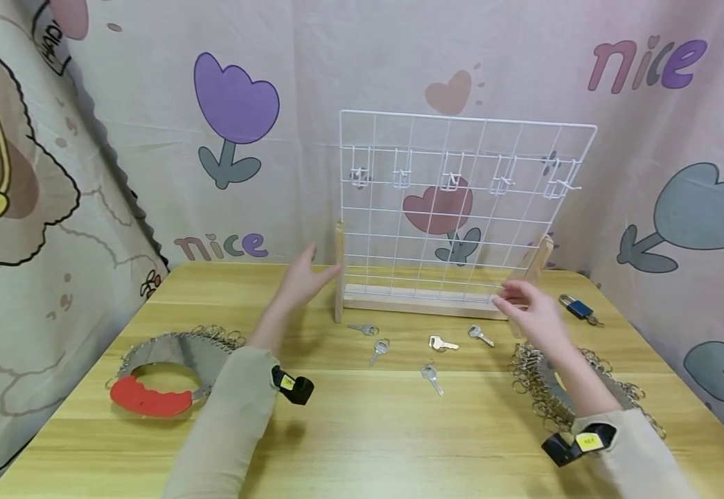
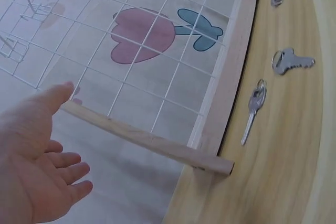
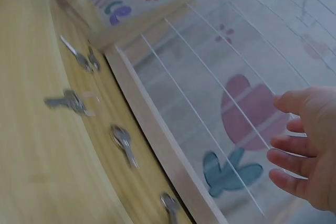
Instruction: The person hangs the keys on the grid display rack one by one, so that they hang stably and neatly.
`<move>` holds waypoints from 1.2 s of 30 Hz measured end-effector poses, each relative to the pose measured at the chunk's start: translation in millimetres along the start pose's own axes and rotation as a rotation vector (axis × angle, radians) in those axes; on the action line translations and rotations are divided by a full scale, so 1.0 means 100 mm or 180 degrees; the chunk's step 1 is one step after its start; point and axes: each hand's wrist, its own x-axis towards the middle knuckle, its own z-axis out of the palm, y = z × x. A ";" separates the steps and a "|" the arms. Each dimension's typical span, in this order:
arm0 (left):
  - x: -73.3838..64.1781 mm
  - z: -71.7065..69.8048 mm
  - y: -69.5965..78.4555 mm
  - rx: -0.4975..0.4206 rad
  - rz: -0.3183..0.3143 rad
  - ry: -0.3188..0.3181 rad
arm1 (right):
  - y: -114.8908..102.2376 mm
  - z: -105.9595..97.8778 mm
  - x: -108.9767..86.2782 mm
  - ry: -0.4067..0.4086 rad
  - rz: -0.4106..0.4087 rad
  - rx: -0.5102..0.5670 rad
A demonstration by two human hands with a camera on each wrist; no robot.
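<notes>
A white wire grid rack (image 1: pixel 461 118) with small hooks (image 1: pixel 451 181) stands upright on a wooden base (image 1: pixel 424 302). My left hand (image 1: pixel 304 281) is beside the rack's left wooden post (image 1: pixel 339 277), its thumb and fingers spread apart. In the left wrist view, that hand's thumb overlaps the end of the post (image 2: pixel 152 140). Over by the right post (image 1: pixel 541 255), my right hand (image 1: pixel 536 315) is in front of the grid, fingers loosely bent and holding nothing. Several silver keys lie before the base, among them a key (image 1: pixel 443 344) and another key (image 1: pixel 431 379).
At the left lies a curved metal plate with a red handle (image 1: pixel 151 400) and small rings along its edge. Another ring-edged metal piece (image 1: pixel 531 378) lies under my right forearm. A blue padlock (image 1: pixel 578 308) sits at the right back. Printed cloth (image 1: pixel 312 62) hangs behind the table.
</notes>
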 end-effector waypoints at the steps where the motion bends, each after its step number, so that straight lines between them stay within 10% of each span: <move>1: 0.02 0.01 0.02 -0.0072 0.0008 0.0040 | -0.02 0.04 0.01 -0.0058 0.0014 0.0072; 9: 0.17 0.04 0.13 -0.0576 -0.0039 0.0355 | -0.18 0.34 0.09 -0.0328 -0.0133 0.0308; 23: 0.36 0.08 0.27 -0.0700 -0.0063 0.0398 | -0.43 1.01 0.24 -0.0979 0.0189 0.1412; 36: 0.41 0.12 0.29 -0.0429 -0.0024 0.0453 | -0.49 1.47 0.37 -0.1184 0.0336 0.1450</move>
